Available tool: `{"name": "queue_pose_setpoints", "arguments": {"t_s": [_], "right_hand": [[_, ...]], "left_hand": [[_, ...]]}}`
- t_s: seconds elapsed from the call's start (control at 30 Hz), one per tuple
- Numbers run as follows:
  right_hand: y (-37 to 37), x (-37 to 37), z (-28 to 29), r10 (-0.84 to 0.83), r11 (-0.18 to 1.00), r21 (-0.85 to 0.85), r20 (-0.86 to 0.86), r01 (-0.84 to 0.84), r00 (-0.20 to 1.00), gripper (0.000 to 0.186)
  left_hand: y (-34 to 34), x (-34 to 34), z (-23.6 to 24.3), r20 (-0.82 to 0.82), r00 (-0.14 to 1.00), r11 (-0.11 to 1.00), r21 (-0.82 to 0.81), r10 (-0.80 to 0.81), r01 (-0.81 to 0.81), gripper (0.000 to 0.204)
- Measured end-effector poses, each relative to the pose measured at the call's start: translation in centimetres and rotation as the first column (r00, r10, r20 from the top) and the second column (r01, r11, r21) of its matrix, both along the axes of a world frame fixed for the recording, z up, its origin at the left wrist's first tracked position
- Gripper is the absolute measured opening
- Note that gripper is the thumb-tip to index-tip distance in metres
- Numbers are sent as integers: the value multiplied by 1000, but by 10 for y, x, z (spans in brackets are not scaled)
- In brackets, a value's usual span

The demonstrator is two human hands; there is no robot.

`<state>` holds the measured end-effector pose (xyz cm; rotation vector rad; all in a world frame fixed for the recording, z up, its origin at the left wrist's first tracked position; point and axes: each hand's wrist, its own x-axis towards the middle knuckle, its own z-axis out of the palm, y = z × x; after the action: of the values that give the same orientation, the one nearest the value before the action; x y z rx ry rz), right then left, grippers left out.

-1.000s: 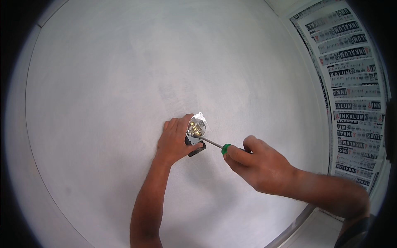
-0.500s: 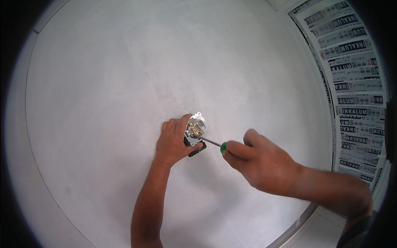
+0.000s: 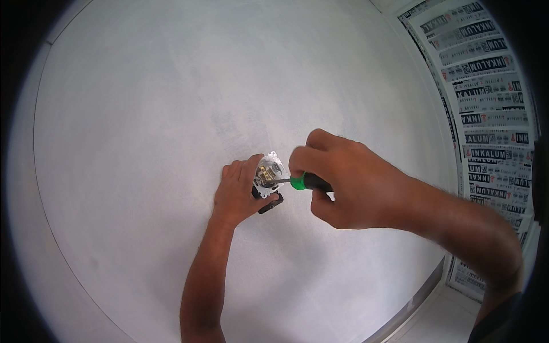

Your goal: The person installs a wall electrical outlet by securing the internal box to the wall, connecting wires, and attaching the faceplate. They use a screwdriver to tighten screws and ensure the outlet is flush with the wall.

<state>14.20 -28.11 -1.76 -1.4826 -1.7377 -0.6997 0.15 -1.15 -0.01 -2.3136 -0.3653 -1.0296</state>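
Note:
My left hand (image 3: 233,193) is closed round what looks like an electrical socket insert (image 3: 270,170), pinning it against the pale surface. The insert has a silvery metal frame, a clear cover and brass parts, with a black piece (image 3: 270,204) at its near side under my thumb. In my right hand (image 3: 357,186) is a screwdriver (image 3: 298,182) with a green and black handle, held from above. Its thin shaft lies nearly level and points left, the tip at the brass parts. Whether the tip sits in a screw is too small to tell.
The broad light-grey surface (image 3: 143,103) stretches round both hands. Along the right side run pale panels or strips with dark printing (image 3: 489,120). A light floor (image 3: 434,320) shows past the surface's edge at the lower right.
My right hand has moved up and turned, so the screwdriver now lies more level and its handle is closer to the insert. My left hand and the insert have barely shifted.

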Motion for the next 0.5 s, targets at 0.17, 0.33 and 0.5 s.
{"name": "queue_pose_setpoints", "arguments": {"t_s": [0.17, 0.33, 0.5], "right_hand": [[2, -5, 7, -191, 975, -109, 51, 196, 980, 23], [21, 8, -16, 22, 928, 360, 215, -100, 976, 23], [18, 11, -6, -180, 959, 269, 316, 94, 931, 27]], "left_hand": [[0, 2, -2, 1, 999, 995, 87, -52, 51, 100], [5, -1, -3, 4, 997, 989, 124, -82, 81, 101], [12, 2, -7, 10, 997, 987, 142, -73, 71, 103]]}}
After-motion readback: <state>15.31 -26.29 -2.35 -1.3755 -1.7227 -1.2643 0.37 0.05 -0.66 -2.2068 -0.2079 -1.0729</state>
